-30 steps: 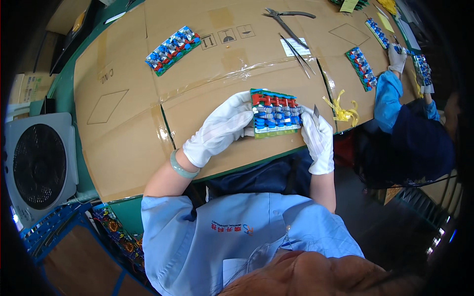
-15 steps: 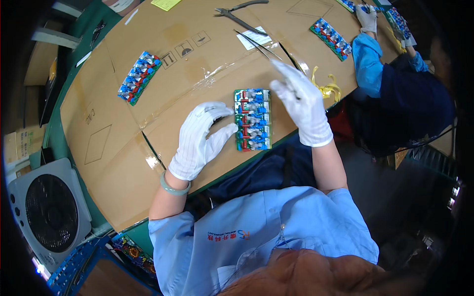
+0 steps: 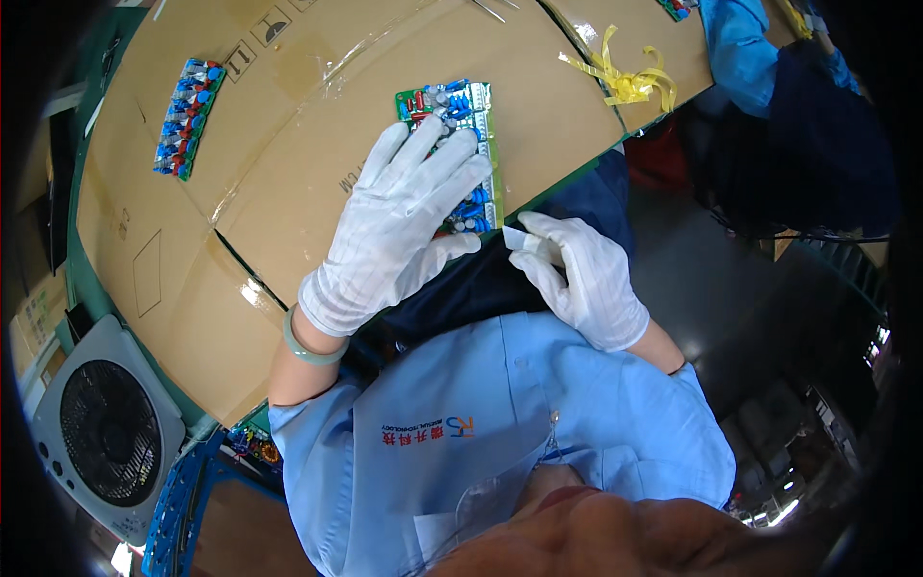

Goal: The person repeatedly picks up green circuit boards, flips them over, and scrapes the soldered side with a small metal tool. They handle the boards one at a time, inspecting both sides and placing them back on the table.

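Note:
A green circuit board (image 3: 488, 144) crowded with blue, red and grey components lies near the front edge of the cardboard. My left hand (image 3: 399, 212), in a white striped glove, rests across the board with its fingers stretched out, hiding the middle and left side. Just off the board's near right corner is my right hand (image 3: 586, 279), also gloved. Its thumb and fingers are closed on a small flat white piece (image 3: 520, 242); I cannot make out exactly what that is.
Another populated board (image 3: 188, 119) lies at the far left of the cardboard (image 3: 279, 163). Yellow strips (image 3: 635, 82) are bunched at the right, and tweezer tips (image 3: 490, 10) show at the top. A co-worker's blue sleeve (image 3: 740, 53) is at upper right. A box fan (image 3: 111, 423) stands left.
My left hand has moved from beside the board onto it. My right hand has come down and nearer, now pinching the white piece. The whole view has shifted too.

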Demonstrator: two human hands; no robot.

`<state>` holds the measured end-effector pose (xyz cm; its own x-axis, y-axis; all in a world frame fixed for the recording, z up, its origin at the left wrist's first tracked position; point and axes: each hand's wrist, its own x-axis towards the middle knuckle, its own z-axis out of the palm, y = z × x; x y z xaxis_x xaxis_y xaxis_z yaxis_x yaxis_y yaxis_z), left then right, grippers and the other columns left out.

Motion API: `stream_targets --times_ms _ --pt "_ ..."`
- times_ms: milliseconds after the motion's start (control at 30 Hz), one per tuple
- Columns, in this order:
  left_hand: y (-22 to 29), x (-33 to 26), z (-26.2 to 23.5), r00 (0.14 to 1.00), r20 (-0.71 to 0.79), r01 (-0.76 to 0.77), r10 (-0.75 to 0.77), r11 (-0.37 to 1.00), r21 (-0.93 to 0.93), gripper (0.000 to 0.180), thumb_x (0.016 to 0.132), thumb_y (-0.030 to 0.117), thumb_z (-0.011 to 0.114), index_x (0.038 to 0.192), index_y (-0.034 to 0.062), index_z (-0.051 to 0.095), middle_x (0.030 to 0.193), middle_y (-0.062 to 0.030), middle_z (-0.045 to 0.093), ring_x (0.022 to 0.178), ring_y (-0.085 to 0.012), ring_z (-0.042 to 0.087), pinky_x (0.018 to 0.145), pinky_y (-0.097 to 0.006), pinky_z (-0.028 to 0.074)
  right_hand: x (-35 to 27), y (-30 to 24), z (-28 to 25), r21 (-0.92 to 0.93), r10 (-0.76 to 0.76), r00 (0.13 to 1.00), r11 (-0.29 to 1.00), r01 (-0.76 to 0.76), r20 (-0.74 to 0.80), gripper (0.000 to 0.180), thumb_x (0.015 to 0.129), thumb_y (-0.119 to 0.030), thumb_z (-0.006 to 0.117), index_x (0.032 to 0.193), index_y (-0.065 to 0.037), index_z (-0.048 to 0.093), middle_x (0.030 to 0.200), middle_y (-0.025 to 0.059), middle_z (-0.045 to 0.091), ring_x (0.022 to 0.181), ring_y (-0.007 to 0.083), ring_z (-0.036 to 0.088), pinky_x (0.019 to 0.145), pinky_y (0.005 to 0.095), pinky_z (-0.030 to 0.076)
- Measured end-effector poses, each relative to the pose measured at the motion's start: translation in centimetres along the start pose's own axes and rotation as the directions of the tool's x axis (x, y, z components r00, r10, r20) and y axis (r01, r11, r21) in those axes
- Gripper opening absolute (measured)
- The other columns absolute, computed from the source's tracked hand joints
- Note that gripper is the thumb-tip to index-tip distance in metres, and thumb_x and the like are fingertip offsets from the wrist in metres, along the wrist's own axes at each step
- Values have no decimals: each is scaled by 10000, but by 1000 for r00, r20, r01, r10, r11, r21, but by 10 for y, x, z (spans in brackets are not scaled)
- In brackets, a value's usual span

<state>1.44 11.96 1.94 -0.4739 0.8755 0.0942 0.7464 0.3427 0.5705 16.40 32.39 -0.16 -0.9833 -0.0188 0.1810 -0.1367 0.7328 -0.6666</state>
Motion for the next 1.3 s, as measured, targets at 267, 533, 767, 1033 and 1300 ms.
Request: stream_targets --times_ms 267,533,767,1033,1300 --pt "12 0 28 981 -171 112 -93 988 104 673 699 372 800 1261 47 623 1310 -156 600 1236 -418 524 1071 -533 383 -10 9 3 -33 78 991 996 -82 -106 334 782 -203 823 1012 -35 649 881 94 678 673 245 642 568 324 510" --pt "19 1 37 947 -306 162 -95 966 203 628 770 443 794 1256 82 628 1290 -128 613 1222 -358 539 1055 -484 393 -10 7 7 -29 116 988 992 -120 -101 311 802 -200 806 1020 -39 656 906 100 683 685 245 648 565 322 507" --pt "18 1 37 950 -295 165 -103 967 192 648 748 427 815 1264 89 619 1289 -128 610 1223 -363 533 1049 -470 394 -10 5 7 3 147 978 989 -148 -148 307 808 -199 802 1023 -35 656 905 101 683 693 238 653 562 322 505" --pt "17 2 39 949 -297 165 -107 970 177 659 736 426 823 1264 90 619 1283 -130 612 1215 -364 534 1047 -469 390 -8 5 9 13 152 978 988 -151 -141 306 811 -192 805 1015 -22 654 889 105 679 685 244 654 563 327 510" --pt "17 3 39 941 -322 161 -104 974 157 709 585 284 883 1226 106 638 1258 -99 584 1200 -347 516 1024 -465 421 -7 2 8 -10 213 969 976 -216 -125 299 826 -190 792 1043 -37 655 864 92 670 672 229 647 558 320 510"
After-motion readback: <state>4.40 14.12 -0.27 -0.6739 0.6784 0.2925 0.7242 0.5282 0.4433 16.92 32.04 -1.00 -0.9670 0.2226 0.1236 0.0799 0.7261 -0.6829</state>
